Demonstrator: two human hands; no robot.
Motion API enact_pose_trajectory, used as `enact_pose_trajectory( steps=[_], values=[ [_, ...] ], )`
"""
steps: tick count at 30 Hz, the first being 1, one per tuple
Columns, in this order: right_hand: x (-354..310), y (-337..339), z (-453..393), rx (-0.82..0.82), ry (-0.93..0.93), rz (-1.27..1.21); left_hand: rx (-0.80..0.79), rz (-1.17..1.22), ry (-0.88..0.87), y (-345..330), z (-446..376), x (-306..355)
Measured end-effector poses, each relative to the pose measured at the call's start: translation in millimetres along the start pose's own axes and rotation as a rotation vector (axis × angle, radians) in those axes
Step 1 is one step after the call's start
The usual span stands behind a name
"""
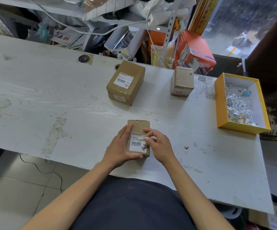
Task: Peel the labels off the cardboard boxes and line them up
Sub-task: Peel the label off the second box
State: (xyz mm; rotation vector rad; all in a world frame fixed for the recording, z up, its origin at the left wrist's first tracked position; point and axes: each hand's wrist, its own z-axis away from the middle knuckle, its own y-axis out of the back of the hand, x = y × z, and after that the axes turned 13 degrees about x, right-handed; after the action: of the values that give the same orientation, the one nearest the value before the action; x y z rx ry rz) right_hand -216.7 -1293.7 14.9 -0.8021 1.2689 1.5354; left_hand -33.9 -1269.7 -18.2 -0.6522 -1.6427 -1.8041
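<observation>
Label (137, 143) pinched by right hand (157, 145) grip, left hand (119, 146) grip holding box (138, 128), torn edge hidden

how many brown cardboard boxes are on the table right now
3: one box at the near edge, gripped by the left hand while the right hand picks at its label; a labelled box mid-table; a smaller box to its right.

Scuffed white table (55, 90) on grey tile floor (18, 183), messy shelf (101, 12) behind, daylight through the window (250, 19) far right
</observation>
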Motion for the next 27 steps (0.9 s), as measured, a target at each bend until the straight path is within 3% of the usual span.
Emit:
enact_pose_trajectory(
  steps=[27],
  values=[
    [-4.8, 3.0, 0.6, -0.023, -0.001, -0.019, 0.008, 0.029, -0.008, -1.6, -0.6, -1.1]
  ],
)
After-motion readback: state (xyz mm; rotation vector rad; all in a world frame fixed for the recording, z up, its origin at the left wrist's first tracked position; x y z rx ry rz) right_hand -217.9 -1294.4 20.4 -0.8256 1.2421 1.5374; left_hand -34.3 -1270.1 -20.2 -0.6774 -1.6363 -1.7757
